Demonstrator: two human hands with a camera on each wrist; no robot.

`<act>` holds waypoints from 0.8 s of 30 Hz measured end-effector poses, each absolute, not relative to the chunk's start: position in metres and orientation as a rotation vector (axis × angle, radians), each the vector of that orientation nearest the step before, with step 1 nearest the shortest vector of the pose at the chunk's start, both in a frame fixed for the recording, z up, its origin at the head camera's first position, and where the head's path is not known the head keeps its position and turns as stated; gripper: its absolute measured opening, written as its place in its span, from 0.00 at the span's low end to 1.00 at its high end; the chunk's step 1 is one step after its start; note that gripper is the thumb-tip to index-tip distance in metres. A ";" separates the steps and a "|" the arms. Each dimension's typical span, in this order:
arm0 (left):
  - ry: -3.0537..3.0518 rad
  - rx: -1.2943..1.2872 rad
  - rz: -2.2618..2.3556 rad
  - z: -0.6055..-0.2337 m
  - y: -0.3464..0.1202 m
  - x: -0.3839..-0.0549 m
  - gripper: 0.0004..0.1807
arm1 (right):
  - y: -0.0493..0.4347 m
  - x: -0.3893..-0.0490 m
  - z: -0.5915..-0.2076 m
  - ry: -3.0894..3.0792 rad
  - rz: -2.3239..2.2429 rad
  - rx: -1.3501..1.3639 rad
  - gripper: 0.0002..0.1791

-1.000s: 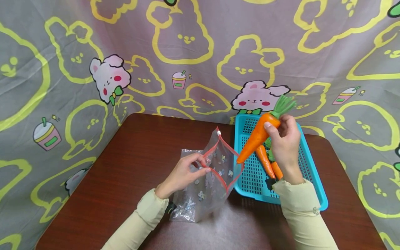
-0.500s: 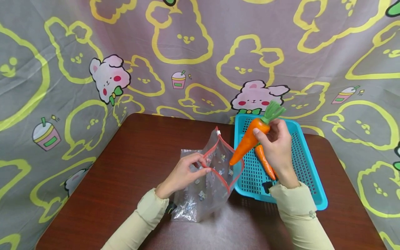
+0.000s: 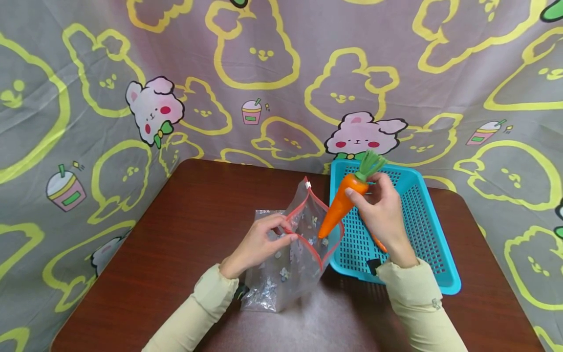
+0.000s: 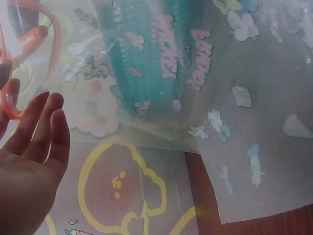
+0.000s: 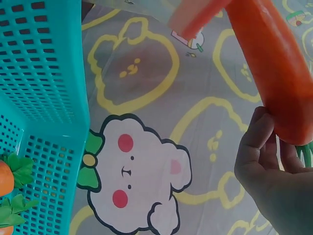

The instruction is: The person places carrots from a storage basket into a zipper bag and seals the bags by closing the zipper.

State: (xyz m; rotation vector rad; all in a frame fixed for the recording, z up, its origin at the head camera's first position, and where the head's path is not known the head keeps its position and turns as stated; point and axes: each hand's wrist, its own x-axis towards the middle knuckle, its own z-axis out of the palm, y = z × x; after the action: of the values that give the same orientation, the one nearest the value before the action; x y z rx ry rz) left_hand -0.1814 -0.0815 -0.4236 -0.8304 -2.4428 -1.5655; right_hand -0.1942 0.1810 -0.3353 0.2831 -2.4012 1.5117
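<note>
My left hand (image 3: 261, 242) pinches the red zip edge of a clear printed zip bag (image 3: 286, 276), whose mouth gapes toward the right. In the left wrist view the see-through bag (image 4: 254, 127) fills most of the picture. Near its thick green-topped end, my right hand (image 3: 384, 210) grips a large orange carrot (image 3: 345, 203) between thumb and fingers. The carrot hangs tilted, its tip at the bag's opening. The right wrist view shows the thumb and fingers on the carrot (image 5: 276, 63).
A blue-green plastic basket (image 3: 433, 234) stands at the right of the brown table (image 3: 176, 234). Inside lie smaller carrots (image 5: 5, 178) with green tops, partly hidden by the right arm in the head view. A patterned cloth (image 3: 281, 44) hangs behind the table.
My right hand has moved left and slightly down with the carrot, bringing its tip from the basket's side to the bag's mouth. The left hand and bag have barely moved.
</note>
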 end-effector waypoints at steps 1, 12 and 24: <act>-2.442 -0.824 -1.566 -0.423 -0.081 -0.181 0.06 | 0.181 -0.194 -0.335 -2.415 1.505 0.277 0.25; -2.378 -0.827 -1.537 -0.394 -0.076 -0.165 0.05 | 0.178 -0.194 -0.339 -2.473 1.421 0.292 0.24; -2.394 -0.774 -1.606 -0.420 -0.074 -0.180 0.05 | 0.177 -0.196 -0.346 -2.515 1.443 0.320 0.26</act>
State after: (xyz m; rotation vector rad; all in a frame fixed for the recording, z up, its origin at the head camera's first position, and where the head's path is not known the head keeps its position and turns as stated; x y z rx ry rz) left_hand -0.1798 -0.0744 -0.4204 -0.7735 -2.3938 -1.6061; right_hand -0.1956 0.1766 -0.3457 0.3198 -2.5152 1.4435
